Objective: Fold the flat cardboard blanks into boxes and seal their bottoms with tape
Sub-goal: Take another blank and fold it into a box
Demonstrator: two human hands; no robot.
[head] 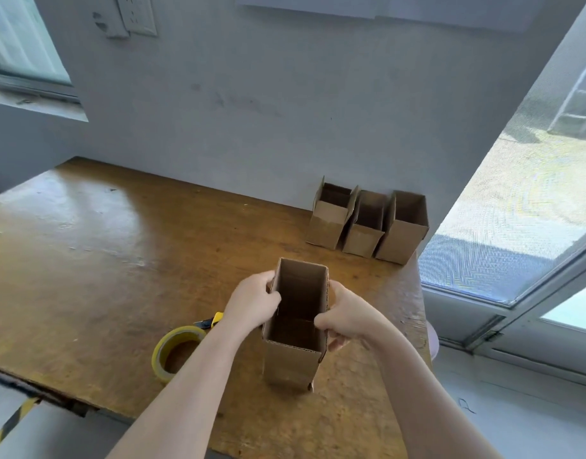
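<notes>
An open-topped cardboard box (293,362) stands upright near the front of the wooden table (96,246). My left hand (251,303) grips its left wall, thumb over the rim. My right hand (346,314) grips the right wall, thumb hooked inside. A roll of yellow tape (174,351) lies flat to the left of the box, partly behind my left forearm. Just beyond it shows a yellow-and-black utility knife (212,321), mostly hidden by my left hand.
Three folded cardboard boxes (367,223) stand in a row against the wall at the table's back right corner. The table's right edge runs close to the held box, with a glass door beyond. A black-and-yellow striped edge (9,425) lies at the lower left.
</notes>
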